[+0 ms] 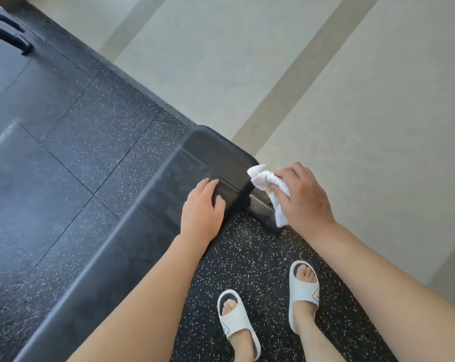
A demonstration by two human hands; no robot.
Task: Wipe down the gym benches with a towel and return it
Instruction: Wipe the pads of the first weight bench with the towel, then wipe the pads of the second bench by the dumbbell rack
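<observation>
A long black padded gym bench (132,246) runs from the lower left up to the centre, ending near the wall. My left hand (201,207) lies flat on the pad near its far end, fingers spread, holding nothing. A crumpled white towel (269,189) is bunched in my right hand (302,197), pressed against the bench's right side edge, just above its metal foot (263,209). Part of the towel hangs down below my palm.
Black speckled rubber floor tiles (64,131) surround the bench. A pale wall (325,87) stands right behind the bench's end. My feet in white slides (303,288) stand to the bench's right. A black curved handle (7,32) sits at the top left.
</observation>
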